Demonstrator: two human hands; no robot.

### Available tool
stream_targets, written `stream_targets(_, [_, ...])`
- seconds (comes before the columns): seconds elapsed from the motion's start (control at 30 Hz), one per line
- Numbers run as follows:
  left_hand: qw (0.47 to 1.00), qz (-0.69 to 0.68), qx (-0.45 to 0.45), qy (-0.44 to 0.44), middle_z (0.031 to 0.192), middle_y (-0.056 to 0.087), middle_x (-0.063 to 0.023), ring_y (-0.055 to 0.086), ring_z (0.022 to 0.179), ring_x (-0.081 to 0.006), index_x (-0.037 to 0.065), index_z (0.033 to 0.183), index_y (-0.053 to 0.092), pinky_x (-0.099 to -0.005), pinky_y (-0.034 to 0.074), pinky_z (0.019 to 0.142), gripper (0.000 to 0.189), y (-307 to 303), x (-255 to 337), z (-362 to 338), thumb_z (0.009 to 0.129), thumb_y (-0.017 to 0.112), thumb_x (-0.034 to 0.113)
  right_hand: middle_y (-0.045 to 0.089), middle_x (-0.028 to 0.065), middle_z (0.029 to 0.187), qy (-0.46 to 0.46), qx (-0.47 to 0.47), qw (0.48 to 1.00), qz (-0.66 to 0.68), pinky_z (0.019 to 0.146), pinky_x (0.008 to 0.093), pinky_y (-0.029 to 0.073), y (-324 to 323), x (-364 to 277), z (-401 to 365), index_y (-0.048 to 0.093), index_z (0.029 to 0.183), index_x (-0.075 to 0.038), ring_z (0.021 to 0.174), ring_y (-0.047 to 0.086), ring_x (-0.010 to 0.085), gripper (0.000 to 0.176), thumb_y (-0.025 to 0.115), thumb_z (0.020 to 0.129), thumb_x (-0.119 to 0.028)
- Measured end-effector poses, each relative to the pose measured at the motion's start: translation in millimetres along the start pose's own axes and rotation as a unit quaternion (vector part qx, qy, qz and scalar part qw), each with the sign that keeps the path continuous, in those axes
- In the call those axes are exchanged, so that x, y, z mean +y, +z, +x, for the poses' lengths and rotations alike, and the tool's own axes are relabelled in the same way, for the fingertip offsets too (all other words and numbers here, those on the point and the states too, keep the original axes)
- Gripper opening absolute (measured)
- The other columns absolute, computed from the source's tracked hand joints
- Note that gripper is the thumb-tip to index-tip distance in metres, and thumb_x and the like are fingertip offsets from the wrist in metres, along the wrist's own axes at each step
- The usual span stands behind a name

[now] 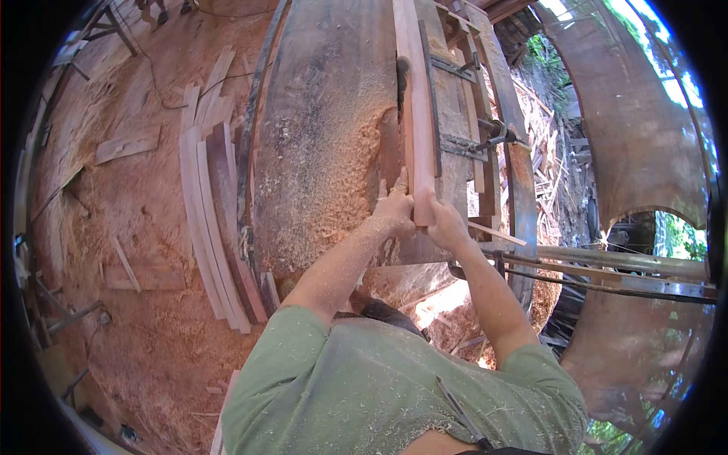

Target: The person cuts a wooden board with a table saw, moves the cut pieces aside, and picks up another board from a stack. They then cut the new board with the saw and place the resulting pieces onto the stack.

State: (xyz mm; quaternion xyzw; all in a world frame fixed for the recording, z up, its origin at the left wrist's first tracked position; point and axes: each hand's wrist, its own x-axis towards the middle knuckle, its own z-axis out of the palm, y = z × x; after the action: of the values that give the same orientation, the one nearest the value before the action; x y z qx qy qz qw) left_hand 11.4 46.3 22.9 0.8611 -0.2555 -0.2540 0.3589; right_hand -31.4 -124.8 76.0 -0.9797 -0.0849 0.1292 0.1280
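Observation:
A long, pale pinkish wooden board (422, 152) lies lengthwise on the sawdust-covered worktable (318, 98), its near end toward me. My left hand (394, 211) is at the left side of that end, gripping it, with some fingers stretched forward along the edge. On the right side, my right hand (446, 221) closes round the same end, its thumb near the top face. The fingertips beneath the board are hidden. Close along the board's right side runs a dark straight metal bar (430, 91). Wood shavings (364, 167) are heaped left of the board.
Long planks (208, 220) are stacked on the ground left of the table. A metal bracket frame (462, 144) and a clamp (497, 135) sit right of the board. Rails (607, 265) stick out at the right. Offcuts (542, 152) are piled beyond the table. Another person's feet (159, 14) show at top left.

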Motion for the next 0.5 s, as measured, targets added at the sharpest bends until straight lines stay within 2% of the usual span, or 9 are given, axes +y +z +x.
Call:
stream_targets(0.1, [0.999, -0.026, 0.024, 0.011, 0.157, 0.001, -0.0354, 0.012, 0.150, -0.0357, 0.001, 0.125, 0.062, -0.0554, 0.004, 0.120, 0.073, -4, -1, 1, 0.059, 0.082, 0.025, 0.059, 0.0260, 0.101, 0.006, -0.010, 1.000, -0.007, 0.090, 0.0467, 0.046, -2, 1, 7, 0.039, 0.141, 0.006, 0.102, 0.056, 0.0435, 0.071, 0.057, 0.073, 0.003])
stream_targets(0.23, [1.000, 0.011, -0.003, 0.001, 0.156, 0.001, -0.0356, 0.010, 0.150, -0.0344, 0.001, 0.123, 0.063, -0.0567, 0.004, 0.119, 0.070, -7, -4, 11, 0.059, 0.081, 0.025, 0.059, 0.0259, 0.101, 0.011, -0.009, 1.000, -0.003, 0.091, 0.0465, 0.046, -6, -1, 14, 0.040, 0.141, 0.006, 0.102, 0.056, 0.0436, 0.070, 0.056, 0.072, 0.004])
stream_targets(0.33, [1.000, -0.004, 0.023, 0.013, 0.156, 0.004, -0.0359, 0.009, 0.151, -0.0343, 0.001, 0.121, 0.064, -0.0571, 0.004, 0.119, 0.069, -1, -11, 22, 0.058, 0.081, 0.024, 0.059, 0.0268, 0.103, 0.012, -0.006, 1.000, 0.002, 0.092, 0.0464, 0.045, -8, 0, 21, 0.040, 0.141, 0.007, 0.103, 0.056, 0.0439, 0.070, 0.053, 0.072, 0.005])
stream_targets(0.4, [0.998, 0.004, 0.056, 0.011, 0.156, 0.008, -0.0355, -0.001, 0.151, -0.0312, 0.008, 0.127, 0.062, -0.0576, 0.006, 0.119, 0.078, -1, -14, 27, 0.054, 0.083, 0.025, 0.059, 0.0273, 0.102, -0.001, 0.010, 1.000, 0.019, 0.092, 0.0463, 0.045, -5, 6, 26, 0.040, 0.141, 0.007, 0.103, 0.056, 0.0437, 0.071, 0.051, 0.070, 0.006])
stream_targets(0.5, [0.999, 0.009, 0.037, 0.014, 0.156, 0.011, -0.0352, -0.002, 0.151, -0.0304, 0.006, 0.132, 0.058, -0.0578, 0.006, 0.119, 0.086, -8, -16, 32, 0.053, 0.085, 0.026, 0.060, 0.0278, 0.100, -0.014, 0.022, 1.000, 0.001, 0.093, 0.0462, 0.045, -2, 12, 33, 0.040, 0.140, 0.008, 0.103, 0.057, 0.0434, 0.072, 0.050, 0.069, 0.006])
